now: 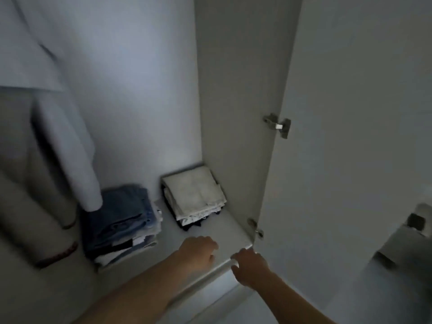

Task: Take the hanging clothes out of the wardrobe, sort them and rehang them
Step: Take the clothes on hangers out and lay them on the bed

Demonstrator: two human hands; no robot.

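Observation:
I look down into an open white wardrobe. A pale blue shirt (pixel 35 54) hangs at the upper left, its sleeve (pixel 77 160) dangling over a folded pile. A beige garment (pixel 21 171) hangs below and beside it at the left edge. My left hand (pixel 198 251) hovers over the wardrobe shelf (pixel 233 232) with fingers loosely curled and nothing in it. My right hand (pixel 250 265) sits at the shelf's front edge near the right corner, fingers bent, holding nothing.
A stack of folded jeans and light tops (pixel 121 223) lies on the shelf at the left. A smaller stack topped by cream cloth (pixel 194 195) stands at the back right. The open wardrobe door (pixel 350 136) with hinges (pixel 279 125) fills the right side.

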